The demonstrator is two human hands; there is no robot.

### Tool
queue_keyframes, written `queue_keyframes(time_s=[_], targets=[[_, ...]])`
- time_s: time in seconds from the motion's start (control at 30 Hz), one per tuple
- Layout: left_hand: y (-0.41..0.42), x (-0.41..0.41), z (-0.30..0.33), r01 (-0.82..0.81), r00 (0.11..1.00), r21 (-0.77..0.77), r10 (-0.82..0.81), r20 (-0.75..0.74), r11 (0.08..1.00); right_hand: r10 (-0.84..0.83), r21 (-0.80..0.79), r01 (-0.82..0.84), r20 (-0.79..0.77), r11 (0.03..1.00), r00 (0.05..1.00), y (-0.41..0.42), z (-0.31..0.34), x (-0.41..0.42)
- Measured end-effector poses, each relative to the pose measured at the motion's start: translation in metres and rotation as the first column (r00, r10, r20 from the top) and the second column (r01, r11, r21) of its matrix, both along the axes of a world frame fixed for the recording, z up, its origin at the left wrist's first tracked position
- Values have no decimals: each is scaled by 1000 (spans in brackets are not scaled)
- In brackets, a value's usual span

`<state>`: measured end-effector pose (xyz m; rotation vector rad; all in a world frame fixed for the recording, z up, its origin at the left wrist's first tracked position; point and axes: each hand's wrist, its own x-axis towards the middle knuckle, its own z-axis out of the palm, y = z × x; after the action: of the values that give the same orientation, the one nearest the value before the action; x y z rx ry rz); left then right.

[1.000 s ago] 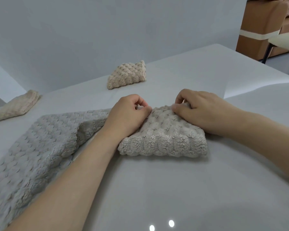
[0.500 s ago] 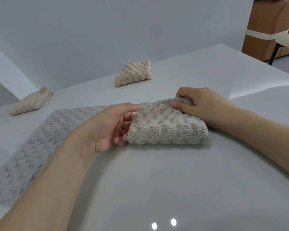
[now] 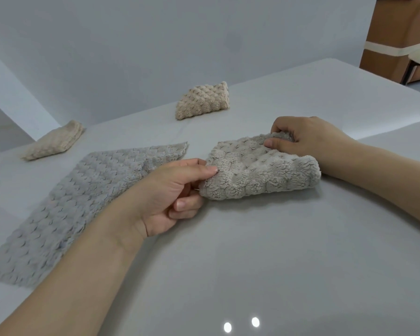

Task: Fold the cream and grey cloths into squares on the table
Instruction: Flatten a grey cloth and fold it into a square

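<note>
A folded grey cloth [image 3: 260,170] lies thick and bumpy in the middle of the white table [image 3: 277,263]. My left hand [image 3: 177,192] pinches its left edge between thumb and fingers. My right hand [image 3: 308,139] grips its far right corner from above. A second grey cloth [image 3: 83,197] lies flat and unfolded to the left, partly under my left forearm. Two folded cream cloths rest farther back: one [image 3: 203,100] at the centre, one [image 3: 54,140] near the left edge.
A pale wall stands behind the table. A brown cardboard box [image 3: 395,37] with a tape band and a chair leg show at the upper right, beyond the table's far corner. The table's right edge runs down from there.
My left hand came off the top of the folded grey cloth and took hold of its left edge. The flat grey cloth now lies apart from the folded one. The view shifted slightly left.
</note>
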<state>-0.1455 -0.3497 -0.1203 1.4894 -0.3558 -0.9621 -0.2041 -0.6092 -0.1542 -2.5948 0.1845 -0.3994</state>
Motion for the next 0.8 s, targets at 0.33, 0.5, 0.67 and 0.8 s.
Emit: queue_keyframes(time_s=[0.33,0.5,0.67,0.8], targets=[[-14,-3,-9,-440,602,440,-107,792,783,61,123,-51,-82,991,995,3,5,-6],[-21,-40,9,-525,-17,187,-229,973,830,82,122,-71,-84,990,993,2,3,-1],[-54,-90,-7,-386,-109,271,-336,936,882,69,100,-61,-78,993,995,4,4,-3],[-61,-82,-12,-482,-126,264,-364,923,836,55,72,-51,-58,996,997,6,4,-3]])
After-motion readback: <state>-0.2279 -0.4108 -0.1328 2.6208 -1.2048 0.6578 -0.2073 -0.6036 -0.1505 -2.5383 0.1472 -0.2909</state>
